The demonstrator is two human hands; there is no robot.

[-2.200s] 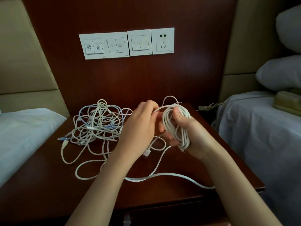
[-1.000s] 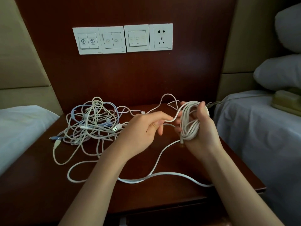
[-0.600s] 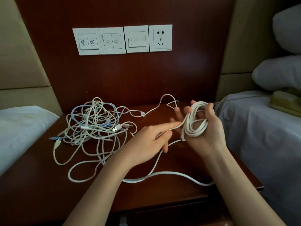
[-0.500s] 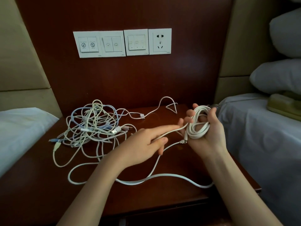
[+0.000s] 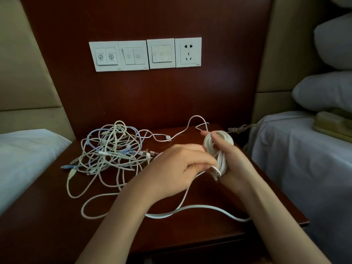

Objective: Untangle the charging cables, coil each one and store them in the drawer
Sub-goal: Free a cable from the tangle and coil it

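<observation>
My right hand (image 5: 235,164) grips a white cable coil (image 5: 221,149) above the right part of the dark wooden nightstand (image 5: 47,221). My left hand (image 5: 177,172) pinches the loose run of that same white cable (image 5: 200,207) right beside the coil. The rest of this cable trails in a long curve over the front of the nightstand. A tangle of white and pale blue cables (image 5: 112,149) lies at the back left. The drawer is hidden below the front edge.
Wall switches and a socket (image 5: 187,52) sit on the wooden panel behind. White bedding (image 5: 24,159) lies at the left; a bed with pillows (image 5: 323,92) and an olive telephone (image 5: 333,124) stands at the right. A thin pinkish cable (image 5: 190,124) loops at the nightstand's back.
My left hand came back to the coil and closed on the cable. My right hand turned, its thumb now across the coil. The view tilted down slightly.
</observation>
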